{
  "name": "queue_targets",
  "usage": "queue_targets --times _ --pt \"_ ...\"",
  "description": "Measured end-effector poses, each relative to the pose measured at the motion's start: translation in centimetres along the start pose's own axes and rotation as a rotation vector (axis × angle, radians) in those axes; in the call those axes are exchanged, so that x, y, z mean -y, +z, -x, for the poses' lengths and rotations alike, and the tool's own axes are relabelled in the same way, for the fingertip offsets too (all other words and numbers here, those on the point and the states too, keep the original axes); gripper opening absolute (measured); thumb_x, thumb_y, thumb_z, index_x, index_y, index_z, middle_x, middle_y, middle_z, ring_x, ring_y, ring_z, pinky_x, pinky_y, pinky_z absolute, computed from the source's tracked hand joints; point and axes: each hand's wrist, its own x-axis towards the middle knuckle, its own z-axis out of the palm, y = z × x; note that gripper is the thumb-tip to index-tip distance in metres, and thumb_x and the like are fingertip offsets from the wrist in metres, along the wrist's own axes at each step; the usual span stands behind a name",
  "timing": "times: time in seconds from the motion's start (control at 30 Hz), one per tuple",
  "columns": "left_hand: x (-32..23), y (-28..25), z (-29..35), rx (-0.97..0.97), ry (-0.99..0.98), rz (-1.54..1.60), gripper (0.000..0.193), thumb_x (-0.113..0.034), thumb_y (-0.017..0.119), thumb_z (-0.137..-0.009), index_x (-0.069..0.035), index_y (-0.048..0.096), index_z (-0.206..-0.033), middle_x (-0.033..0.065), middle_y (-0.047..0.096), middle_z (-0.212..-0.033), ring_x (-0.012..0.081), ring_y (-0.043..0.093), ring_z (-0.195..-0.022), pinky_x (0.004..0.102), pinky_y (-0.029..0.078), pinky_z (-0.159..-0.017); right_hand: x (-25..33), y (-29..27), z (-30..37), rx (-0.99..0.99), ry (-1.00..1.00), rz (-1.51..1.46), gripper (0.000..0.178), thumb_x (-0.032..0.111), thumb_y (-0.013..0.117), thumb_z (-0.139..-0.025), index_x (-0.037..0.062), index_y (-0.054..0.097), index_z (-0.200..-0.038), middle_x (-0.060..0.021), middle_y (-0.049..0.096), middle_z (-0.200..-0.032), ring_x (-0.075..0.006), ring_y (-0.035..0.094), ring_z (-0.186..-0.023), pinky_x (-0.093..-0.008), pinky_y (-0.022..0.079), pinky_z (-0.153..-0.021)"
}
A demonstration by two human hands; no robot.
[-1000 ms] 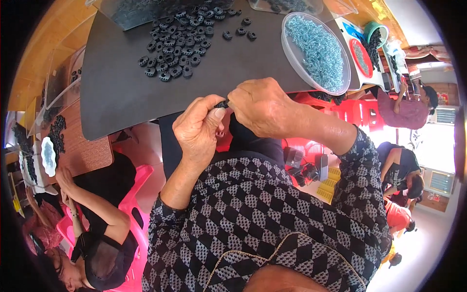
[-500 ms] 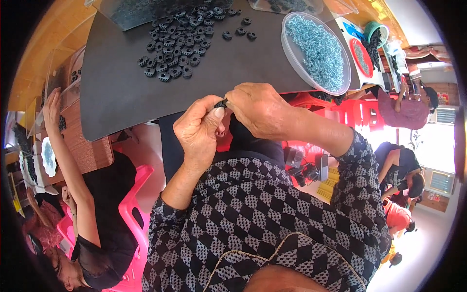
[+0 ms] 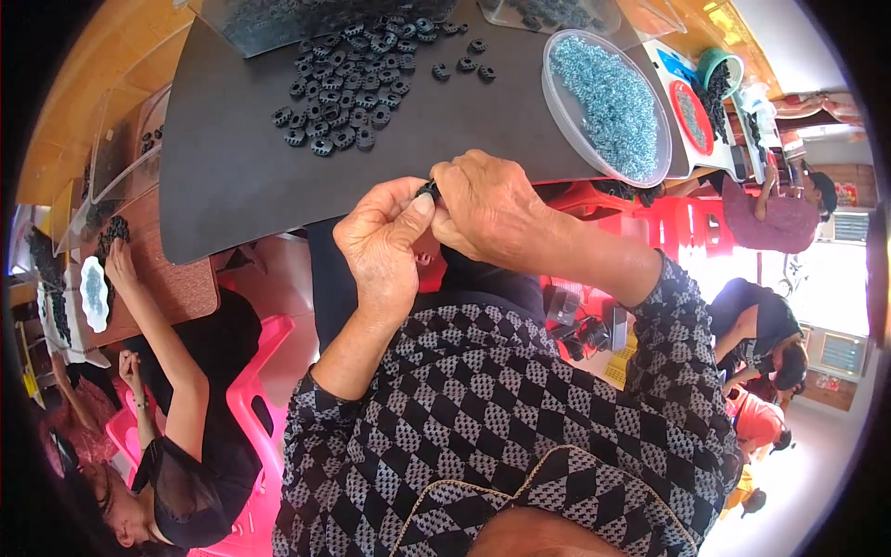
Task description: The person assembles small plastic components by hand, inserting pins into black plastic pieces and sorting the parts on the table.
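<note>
My left hand (image 3: 382,243) pinches a small black plastic part (image 3: 427,189) between thumb and fingers, just in front of the table's near edge. Against that same part press the fingertips of my right hand (image 3: 490,206); whether they hold a second tiny piece is hidden. Beyond my hands, a loose pile of black ribbed plastic parts (image 3: 348,97), rounded with a hole in the middle, lies on the dark tabletop (image 3: 232,176). Several more lie a little apart, right of the pile. A round clear tub (image 3: 563,119) of small shiny pale-blue pieces (image 3: 608,102) stands at the right.
Clear bins (image 3: 306,23) with black parts stand at the far edge. On the left, a co-worker's hand (image 3: 119,265) reaches over a brown table beside a white dish (image 3: 94,292). A pink chair (image 3: 255,395) stands between us. More people work at the right.
My hands stay together on the black part, with small shifts of the fingers. The co-worker's hand at the left has come down toward the black parts on the brown table.
</note>
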Motion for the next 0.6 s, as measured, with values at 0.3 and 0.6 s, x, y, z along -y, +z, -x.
queue_targets --times 0.3,0.6 --pt "0.9 0.0 -0.1 -0.042 0.040 -0.021 0.013 0.000 0.064 -0.079 0.007 0.063 -0.091 0.0033 0.062 -0.075 0.0062 0.052 -0.062 0.0194 0.042 -0.058 -0.3 0.8 0.3 0.085 -0.115 0.067 0.017 0.018 0.060 -0.062 0.0055 0.048 -0.066 -0.0064 0.047 -0.061 -0.0222 0.050 -0.057 -0.0327 0.042 -0.051" --pt "0.2 -1.4 -1.3 0.119 -0.158 0.230 0.016 -0.004 0.060 -0.082 0.009 0.063 -0.091 0.0089 0.065 -0.079 0.0129 0.059 -0.066 0.0234 0.046 -0.063 -1.0 0.9 0.1 0.055 0.128 -0.281 0.022 0.019 0.063 -0.069 0.0019 0.050 -0.065 -0.0159 0.054 -0.060 -0.0328 0.058 -0.059 -0.0406 0.046 -0.053"
